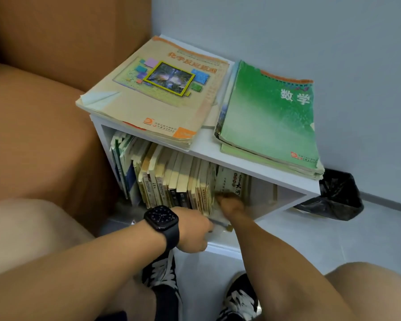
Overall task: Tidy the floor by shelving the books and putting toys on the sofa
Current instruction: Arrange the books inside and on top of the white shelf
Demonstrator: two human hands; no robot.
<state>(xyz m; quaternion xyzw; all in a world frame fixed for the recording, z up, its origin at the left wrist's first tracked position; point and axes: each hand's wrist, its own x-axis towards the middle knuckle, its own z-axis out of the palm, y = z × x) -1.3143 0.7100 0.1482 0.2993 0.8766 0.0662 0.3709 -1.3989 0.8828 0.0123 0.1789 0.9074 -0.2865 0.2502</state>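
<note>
A white open-fronted shelf (259,169) stands beside a brown sofa (39,126). Inside it a row of upright books (169,177) fills the left and middle. At the row's right end stands a pale book with black characters (233,181). My right hand (232,205) reaches into the shelf and grips this book at its lower edge. My left hand (195,232), with a black watch on the wrist, is at the shelf's front bottom edge with fingers curled downward; what it touches is hidden.
Two stacks lie on the shelf top: beige textbooks (153,93) on the left, green ones (271,119) on the right. A black bag-lined bin (333,195) stands right of the shelf by the wall. My knees and black-and-white shoes (241,297) are near the shelf.
</note>
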